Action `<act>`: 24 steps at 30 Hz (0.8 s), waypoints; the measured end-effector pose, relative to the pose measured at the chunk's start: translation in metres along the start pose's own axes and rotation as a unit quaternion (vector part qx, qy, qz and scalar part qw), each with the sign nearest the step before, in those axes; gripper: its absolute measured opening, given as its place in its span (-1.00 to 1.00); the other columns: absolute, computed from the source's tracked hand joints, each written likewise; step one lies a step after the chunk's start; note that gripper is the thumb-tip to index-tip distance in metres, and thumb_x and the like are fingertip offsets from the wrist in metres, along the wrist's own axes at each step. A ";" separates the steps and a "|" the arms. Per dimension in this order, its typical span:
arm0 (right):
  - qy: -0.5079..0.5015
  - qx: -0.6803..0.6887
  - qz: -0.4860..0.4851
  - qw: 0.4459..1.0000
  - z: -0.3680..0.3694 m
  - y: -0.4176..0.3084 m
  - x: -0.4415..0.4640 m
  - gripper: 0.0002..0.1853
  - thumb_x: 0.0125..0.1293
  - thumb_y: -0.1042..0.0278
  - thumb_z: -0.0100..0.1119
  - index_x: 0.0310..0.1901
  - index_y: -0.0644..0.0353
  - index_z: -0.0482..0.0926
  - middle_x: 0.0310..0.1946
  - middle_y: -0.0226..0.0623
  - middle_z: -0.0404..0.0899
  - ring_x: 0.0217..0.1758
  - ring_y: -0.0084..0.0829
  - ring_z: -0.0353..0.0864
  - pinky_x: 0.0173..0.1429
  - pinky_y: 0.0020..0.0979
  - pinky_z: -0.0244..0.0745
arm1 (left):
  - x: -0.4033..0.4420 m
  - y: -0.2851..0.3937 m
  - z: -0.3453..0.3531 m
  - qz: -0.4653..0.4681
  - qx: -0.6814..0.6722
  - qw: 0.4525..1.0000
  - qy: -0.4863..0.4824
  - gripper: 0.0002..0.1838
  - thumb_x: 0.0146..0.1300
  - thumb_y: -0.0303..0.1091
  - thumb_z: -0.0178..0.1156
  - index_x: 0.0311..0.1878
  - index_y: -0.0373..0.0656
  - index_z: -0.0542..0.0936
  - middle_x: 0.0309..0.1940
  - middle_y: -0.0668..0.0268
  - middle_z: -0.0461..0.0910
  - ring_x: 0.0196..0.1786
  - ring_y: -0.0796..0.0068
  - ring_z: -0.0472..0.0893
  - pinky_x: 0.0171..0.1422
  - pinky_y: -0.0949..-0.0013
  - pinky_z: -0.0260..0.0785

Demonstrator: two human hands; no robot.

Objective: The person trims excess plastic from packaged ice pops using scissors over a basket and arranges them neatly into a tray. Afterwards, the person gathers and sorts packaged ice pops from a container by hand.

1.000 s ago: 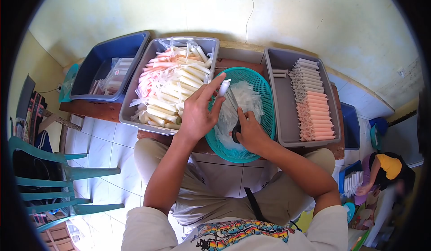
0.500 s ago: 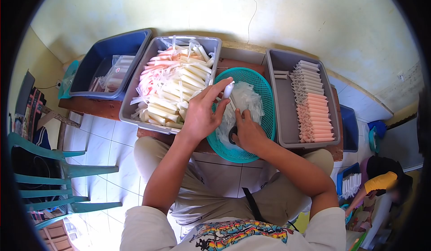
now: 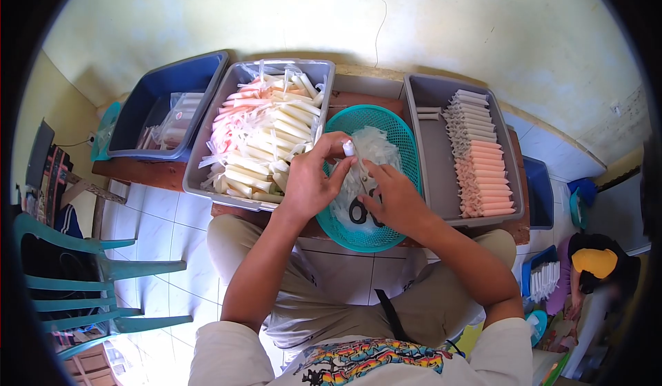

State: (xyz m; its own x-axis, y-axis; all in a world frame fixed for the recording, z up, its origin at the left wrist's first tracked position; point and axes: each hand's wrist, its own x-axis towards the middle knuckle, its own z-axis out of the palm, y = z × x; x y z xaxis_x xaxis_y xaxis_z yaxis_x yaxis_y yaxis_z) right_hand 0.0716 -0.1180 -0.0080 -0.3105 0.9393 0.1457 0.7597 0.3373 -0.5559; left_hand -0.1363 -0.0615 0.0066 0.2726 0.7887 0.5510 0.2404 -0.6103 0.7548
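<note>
My left hand (image 3: 314, 179) is closed on a white filled tube (image 3: 348, 149), its end showing between thumb and fingers. Black-handled scissors (image 3: 358, 211) are in my right hand (image 3: 392, 196), their blades pointing up beside the tube. Both hands are above a turquoise mesh basket (image 3: 416, 153) that holds clear plastic scraps (image 3: 378, 146). To the left, a grey bin (image 3: 195, 172) is heaped with cream and pink tubes (image 3: 293, 120). On the right, another grey bin (image 3: 438, 186) holds a stacked column of white and pink tubes (image 3: 486, 175).
A dark blue bin (image 3: 127, 120) with packed bags is at the far left, near a green plastic chair (image 3: 110, 269). The wall (image 3: 276, 13) rises behind the bins. At the lower right, a person in black and yellow (image 3: 594, 263) bends near a blue bin of tubes (image 3: 545, 279).
The scissors' handles have spread apart in my right hand. My left hand has lowered slightly with the tube, which now points more toward the camera. The other person has shifted position.
</note>
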 end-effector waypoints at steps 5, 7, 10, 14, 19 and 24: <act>0.075 0.039 -0.041 0.996 -0.024 0.003 -0.001 -0.55 0.33 0.32 0.51 0.22 0.17 0.64 0.03 -0.10 0.69 0.02 -0.04 0.76 0.07 -0.09 0.67 | -0.003 0.003 0.012 -0.031 -0.022 0.999 -0.022 -0.59 0.38 -0.53 0.49 0.17 -0.19 0.50 -0.15 0.14 0.87 -0.12 0.37 0.87 0.03 0.33 0.67; 0.096 0.045 -0.036 0.994 -0.029 0.007 -0.002 -0.62 0.33 0.32 0.52 0.14 0.16 0.67 0.01 -0.14 0.71 0.01 -0.04 0.76 0.06 -0.10 0.66 | -0.006 0.002 0.019 -0.078 -0.086 0.992 -0.042 -0.61 0.43 -0.52 0.45 0.13 -0.18 0.42 -0.11 0.08 0.86 -0.04 0.38 0.85 0.10 0.32 0.66; 0.116 0.047 -0.033 0.992 -0.043 0.013 -0.006 -0.71 0.33 0.32 0.52 0.04 0.14 0.71 -0.05 -0.20 0.73 -0.02 -0.05 0.76 0.04 -0.12 0.66 | -0.009 0.003 0.031 -0.127 -0.156 0.978 -0.053 -0.64 0.48 -0.53 0.40 0.12 -0.15 0.38 -0.04 0.02 0.84 0.05 0.38 0.81 0.17 0.32 0.64; 0.129 0.036 -0.040 0.990 -0.053 0.020 -0.013 -0.74 0.32 0.33 0.52 0.00 0.12 0.72 -0.09 -0.23 0.74 -0.03 -0.05 0.77 0.03 -0.11 0.66 | -0.010 0.002 0.047 -0.162 -0.232 0.957 -0.066 -0.65 0.51 -0.53 0.37 0.12 -0.13 0.38 0.04 0.00 0.82 0.11 0.41 0.77 0.20 0.34 0.62; 0.140 0.027 -0.027 0.989 -0.061 0.030 -0.019 -0.72 0.31 0.36 0.54 0.00 0.17 0.71 -0.12 -0.19 0.73 -0.09 -0.07 0.78 0.00 -0.14 0.65 | -0.003 0.009 0.067 -0.167 -0.290 0.942 -0.035 -0.66 0.47 -0.55 0.41 0.10 -0.19 0.40 0.02 0.01 0.81 0.07 0.38 0.81 0.15 0.35 0.67; 0.148 0.009 -0.009 0.989 -0.078 0.047 -0.022 -0.71 0.31 0.38 0.53 0.01 0.18 0.70 -0.12 -0.15 0.73 -0.08 -0.05 0.78 0.02 -0.12 0.65 | 0.013 0.010 0.089 -0.152 -0.234 0.960 -0.026 -0.67 0.43 -0.53 0.46 0.14 -0.26 0.54 0.01 0.09 0.80 0.05 0.41 0.81 0.14 0.38 0.67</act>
State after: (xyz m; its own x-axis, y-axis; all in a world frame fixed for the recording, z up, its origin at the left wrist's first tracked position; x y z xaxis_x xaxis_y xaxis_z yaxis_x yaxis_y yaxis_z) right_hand 0.1589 -0.1182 0.0261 -0.1407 0.9112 0.3871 0.7445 0.3551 -0.5654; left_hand -0.0475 -0.0641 -0.0103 0.3048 0.9133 0.2701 -0.1246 -0.2429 0.9620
